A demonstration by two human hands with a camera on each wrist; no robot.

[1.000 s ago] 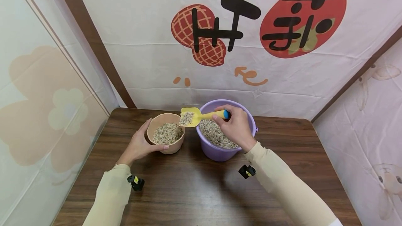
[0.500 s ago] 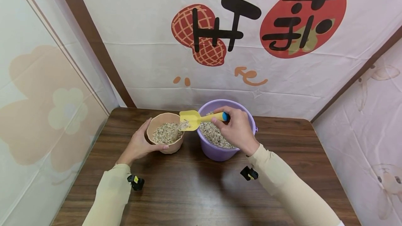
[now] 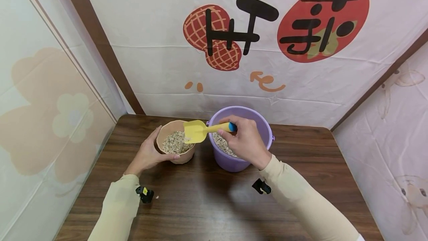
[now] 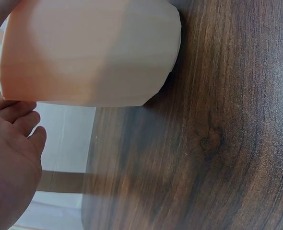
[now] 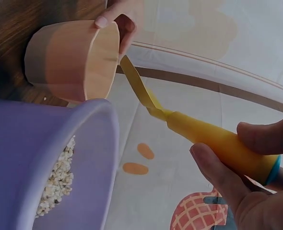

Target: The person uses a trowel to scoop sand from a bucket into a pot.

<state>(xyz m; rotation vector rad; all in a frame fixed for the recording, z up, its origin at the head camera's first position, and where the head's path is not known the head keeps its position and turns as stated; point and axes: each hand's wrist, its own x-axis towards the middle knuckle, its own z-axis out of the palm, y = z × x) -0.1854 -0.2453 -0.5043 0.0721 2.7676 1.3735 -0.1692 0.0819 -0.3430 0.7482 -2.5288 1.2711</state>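
Note:
My left hand [image 3: 150,154] grips the rim of a peach-coloured pot [image 3: 183,158], thumb at the near side and fingers round the far left. Pale gravel [image 3: 174,142] lies inside the pot. My right hand [image 3: 245,138] pinches the yellow handle of a toy shovel [image 3: 195,131] with a blue end. The shovel's blade is tilted down over the pot's right rim, with a few grains at its lower edge. Beneath my right hand stands a purple bucket [image 3: 229,164], holding more gravel [image 5: 57,184]. In the left wrist view the pot's side [image 4: 88,52] hides its contents.
Both containers stand close together near the back edge of a dark wooden table [image 3: 207,207]. Behind it hangs a printed white cloth [image 3: 160,66]. A small pale grain [image 3: 157,197] lies on the table near the left wrist camera [image 3: 145,195].
My right hand has moved left and tipped the shovel, so its load of gravel has poured into the pot. My left hand has stayed on the pot.

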